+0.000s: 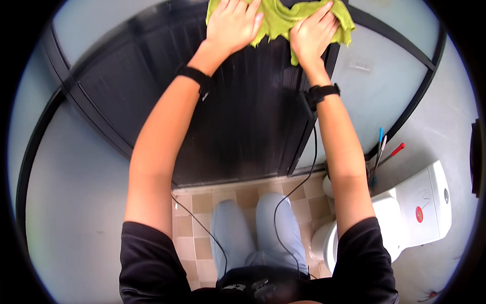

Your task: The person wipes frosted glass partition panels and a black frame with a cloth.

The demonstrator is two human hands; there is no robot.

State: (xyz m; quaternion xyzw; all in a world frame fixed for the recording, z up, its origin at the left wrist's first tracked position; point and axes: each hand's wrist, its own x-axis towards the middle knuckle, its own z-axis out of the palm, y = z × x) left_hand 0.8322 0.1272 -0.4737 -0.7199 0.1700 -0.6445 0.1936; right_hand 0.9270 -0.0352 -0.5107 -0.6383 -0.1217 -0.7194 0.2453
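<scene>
Across the middle, faces a broad, dark, vertically grooved door panel (233, 121). At lower right, has a white, glossy toilet with a squared tank (417, 202). Over the door's upper part, at the view's top edge, has a rumpled, yellow-green cloth (276, 21). Rests the bare left hand (233, 24) on its left side, fingertips cropped, and the bare right hand (315, 39) on its right, fingers extended. Cannot tell, for either, whether pressing flat or clenching fabric.

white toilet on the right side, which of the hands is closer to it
Right. The right hand, on the green cloth, is up and left of the white toilet in the view; the left hand, on the same cloth, lies farther left, farther from it.
</scene>
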